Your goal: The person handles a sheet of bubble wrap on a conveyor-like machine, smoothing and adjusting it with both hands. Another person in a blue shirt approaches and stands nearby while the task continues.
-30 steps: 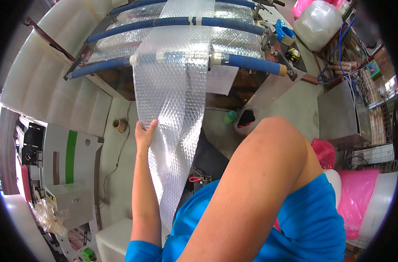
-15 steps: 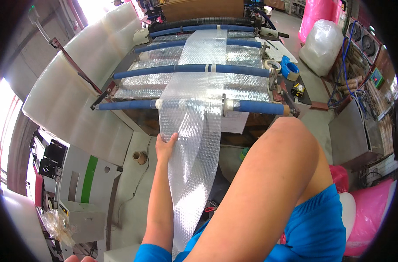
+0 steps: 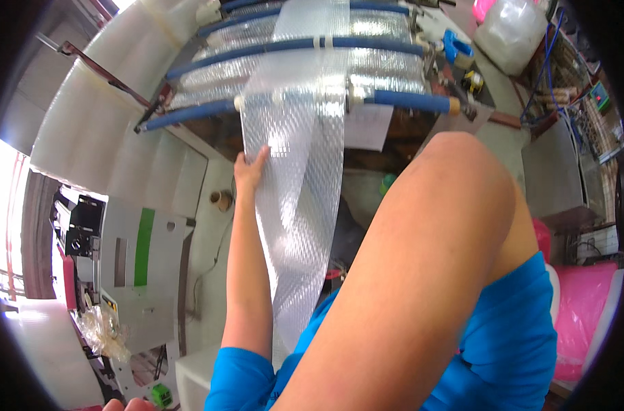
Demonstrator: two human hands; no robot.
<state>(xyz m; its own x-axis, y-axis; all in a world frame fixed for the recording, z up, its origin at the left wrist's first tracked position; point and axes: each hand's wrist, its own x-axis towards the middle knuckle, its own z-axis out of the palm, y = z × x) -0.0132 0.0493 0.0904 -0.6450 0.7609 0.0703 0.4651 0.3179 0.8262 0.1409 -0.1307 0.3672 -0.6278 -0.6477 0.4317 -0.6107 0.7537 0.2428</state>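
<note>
Head view: bubble-wrap strip (image 3: 299, 171) hangs off blue roller (image 3: 408, 101) of the rack, drawn down past the knee, not cut. Left hand (image 3: 250, 171) flat on strip's left edge, fingers apart, no clamp. Right hand hidden; can't tell its grip. Pull-out partway, judging by length.

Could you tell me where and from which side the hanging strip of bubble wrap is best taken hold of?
Probably at a long side edge, below the blue roller. The bubble wrap strip hangs flat and thin, so a pinch across an edge suits it. The left hand already touches its left edge, coming from the left. The right edge looks free, though the right arm hides the right hand.
</note>
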